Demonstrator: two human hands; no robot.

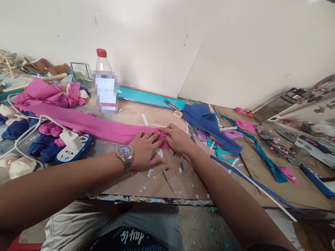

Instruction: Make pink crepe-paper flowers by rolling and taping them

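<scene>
A long pink strip [110,128], cloth or crepe paper, lies across the table with a lengthwise fold line. My left hand [143,148], with a watch at the wrist, rests flat on the strip near its right end, fingers spread and thumb apart. Just to the right, my right hand [178,139] holds the strip's end, its index finger stretched along the top edge and the other fingers bent; its thumb is hidden. Small white scraps lie around both hands. Beyond the right hand is a folded dark blue piece [204,118].
On the left, a white cable [18,145] runs to a charger on a power strip [82,152], among pink and blue bundles. A phone [106,92] leans against a red-capped bottle [101,53]. Small snips [170,104] lie near a turquoise sheet [146,96]. A white stick [266,191] crosses the right side.
</scene>
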